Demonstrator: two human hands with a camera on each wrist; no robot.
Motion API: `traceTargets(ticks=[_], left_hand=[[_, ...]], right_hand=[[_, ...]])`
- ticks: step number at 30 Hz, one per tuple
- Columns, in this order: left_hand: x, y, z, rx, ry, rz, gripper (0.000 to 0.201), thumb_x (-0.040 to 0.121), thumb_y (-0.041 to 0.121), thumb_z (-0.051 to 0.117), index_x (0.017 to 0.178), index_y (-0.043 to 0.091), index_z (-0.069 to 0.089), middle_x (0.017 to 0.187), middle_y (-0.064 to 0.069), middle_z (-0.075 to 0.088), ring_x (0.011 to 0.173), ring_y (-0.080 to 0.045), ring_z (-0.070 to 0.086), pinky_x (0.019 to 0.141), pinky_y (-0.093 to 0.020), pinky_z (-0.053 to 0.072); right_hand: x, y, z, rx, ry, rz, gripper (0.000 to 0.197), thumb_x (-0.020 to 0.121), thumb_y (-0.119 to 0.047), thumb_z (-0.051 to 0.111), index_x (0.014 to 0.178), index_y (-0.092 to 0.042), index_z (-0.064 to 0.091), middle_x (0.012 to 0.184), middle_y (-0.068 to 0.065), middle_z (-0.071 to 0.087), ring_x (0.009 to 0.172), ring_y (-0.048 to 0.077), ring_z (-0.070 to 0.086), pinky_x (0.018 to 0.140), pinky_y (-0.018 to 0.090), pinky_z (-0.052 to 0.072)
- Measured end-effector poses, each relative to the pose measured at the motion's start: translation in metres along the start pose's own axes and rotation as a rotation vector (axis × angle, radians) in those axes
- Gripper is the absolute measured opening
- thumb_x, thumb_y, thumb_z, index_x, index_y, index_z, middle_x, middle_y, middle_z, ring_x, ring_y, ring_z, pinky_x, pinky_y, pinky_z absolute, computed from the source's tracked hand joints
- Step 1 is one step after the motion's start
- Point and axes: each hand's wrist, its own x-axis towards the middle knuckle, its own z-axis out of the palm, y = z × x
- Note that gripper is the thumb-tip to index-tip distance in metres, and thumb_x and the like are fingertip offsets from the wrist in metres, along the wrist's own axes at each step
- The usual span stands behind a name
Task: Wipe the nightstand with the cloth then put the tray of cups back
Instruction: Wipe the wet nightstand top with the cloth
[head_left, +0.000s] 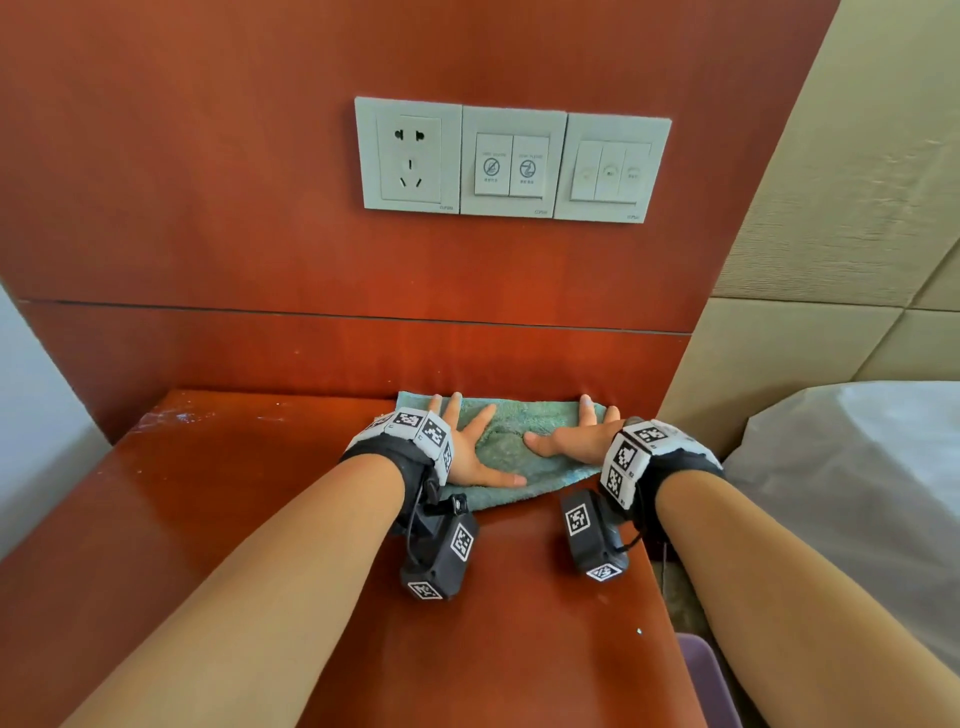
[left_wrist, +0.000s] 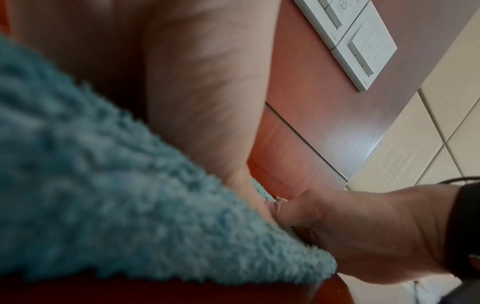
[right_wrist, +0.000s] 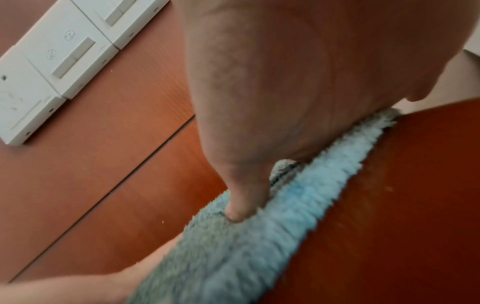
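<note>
— From above, both hands lie flat on the teal cloth (head_left: 511, 451) at the back of the nightstand (head_left: 270, 525), under the switch plates (head_left: 511, 161)?

— Yes. Left hand (head_left: 470, 449) and right hand (head_left: 571, 439) press it, fingers spread, gripping nothing.

— And the wrist views?

— Only they show the cloth's (left_wrist: 124, 195) fluffy pile, and the right thumb (right_wrist: 241, 205) dug into it.

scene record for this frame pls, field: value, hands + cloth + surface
left hand: flat on the cloth, fingers spread
right hand: flat on the cloth, fingers spread
cloth: teal, at the back edge of the nightstand, against the wood panel
nightstand: reddish wood, pale specks at its back left
wall plates: socket and switches on the wood panel
tray of cups: not in view
</note>
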Motion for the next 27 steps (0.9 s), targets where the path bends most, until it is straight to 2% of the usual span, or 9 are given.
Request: traceTargets(ticks=[5,9,14,19,22,27], left_hand=[[-0.021,-0.001,0.009,-0.015,-0.017,0.008,0.113,0.065,0.088,0.042,0.148,0.043,-0.019,0.159,-0.004,-0.027,0.146,-0.032,-0.024,0.118,-0.059,0.0],[-0.052,-0.003,0.022,0.0,-0.044,0.036,0.113,0.065,0.088,0.043,0.147,0.043,-0.022,0.158,-0.004,-0.029,0.146,-0.031,-0.026,0.116,-0.058,-0.002],[-0.094,-0.004,0.05,0.009,-0.049,0.068,0.114,0.063,0.089,0.043,0.146,0.045,-0.023,0.157,-0.004,-0.031,0.145,-0.031,-0.027,0.117,-0.06,-0.001],[-0.144,-0.001,0.079,0.01,-0.029,0.105,0.111,0.067,0.087,0.044,0.146,0.045,-0.021,0.157,-0.004,-0.031,0.145,-0.032,-0.027,0.117,-0.061,0.0],[-0.173,0.002,0.095,0.019,-0.023,0.11,0.11,0.068,0.087,0.043,0.147,0.044,-0.021,0.158,-0.004,-0.029,0.145,-0.031,-0.027,0.117,-0.061,-0.001],[-0.214,0.003,0.113,0.027,-0.026,0.112,0.11,0.068,0.087,0.042,0.147,0.044,-0.021,0.158,-0.003,-0.03,0.146,-0.029,-0.027,0.117,-0.059,-0.001]], right_hand=[[-0.02,0.011,0.009,-0.009,-0.032,-0.002,0.114,0.069,-0.084,0.05,0.155,-0.031,-0.002,0.162,0.005,-0.016,0.149,0.035,-0.009,0.118,0.05,0.0],[-0.043,0.023,0.025,0.071,-0.085,0.027,0.12,0.061,-0.088,0.05,0.155,-0.031,0.003,0.162,0.005,-0.014,0.149,0.037,-0.006,0.119,0.053,0.003],[-0.093,0.045,0.048,-0.024,-0.022,0.007,0.122,0.061,-0.09,0.048,0.154,-0.032,-0.006,0.161,0.005,-0.022,0.149,0.034,-0.012,0.12,0.05,-0.002],[-0.139,0.066,0.076,0.037,-0.048,0.031,0.128,0.053,-0.094,0.047,0.155,-0.03,0.004,0.162,0.007,-0.015,0.149,0.037,-0.009,0.12,0.052,0.001],[-0.165,0.077,0.093,0.009,0.008,0.021,0.124,0.057,-0.092,0.046,0.155,-0.031,0.001,0.162,0.007,-0.017,0.148,0.038,-0.013,0.119,0.054,-0.001],[-0.204,0.086,0.116,0.003,0.049,0.03,0.118,0.062,-0.091,0.044,0.155,-0.029,0.007,0.163,0.008,-0.008,0.148,0.037,-0.01,0.12,0.053,0.001]])
